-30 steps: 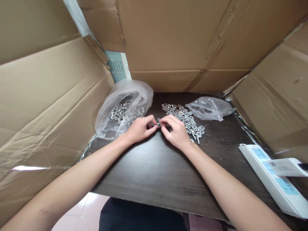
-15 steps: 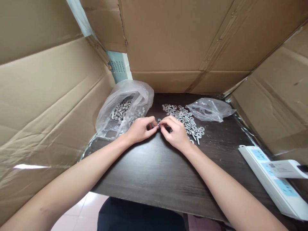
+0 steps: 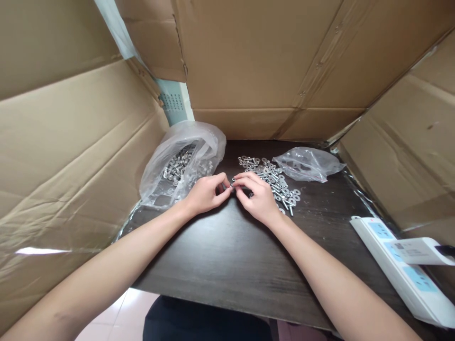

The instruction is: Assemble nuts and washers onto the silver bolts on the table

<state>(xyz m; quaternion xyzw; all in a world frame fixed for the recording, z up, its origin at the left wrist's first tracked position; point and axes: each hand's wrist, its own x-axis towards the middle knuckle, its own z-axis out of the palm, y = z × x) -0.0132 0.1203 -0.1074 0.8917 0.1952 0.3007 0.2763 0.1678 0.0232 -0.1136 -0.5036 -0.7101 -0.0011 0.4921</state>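
Observation:
My left hand (image 3: 209, 193) is closed in a pinch around a small metal bolt (image 3: 231, 186), mostly covered by the fingers. Meeting it from the other side, my right hand (image 3: 256, 194) has thumb and index finger pinched at the bolt's end. Whether a nut or washer sits there is too small to make out. Just beyond the fingertips lies a small metal ring (image 3: 233, 179). Beside and behind my right hand spreads a loose pile of bolts, nuts and washers (image 3: 282, 189).
A clear plastic bag (image 3: 216, 137) with many short metal fasteners (image 3: 177, 163) stands at the left. Another crumpled plastic bag (image 3: 313, 163) lies behind the pile. A white power strip (image 3: 401, 270) with a plug runs along the right. Cardboard walls (image 3: 249, 61) surround the dark table (image 3: 220, 255).
Both hands stay together at the same place, with the right fingers shifting slightly around the bolt's end. The view has tilted a little.

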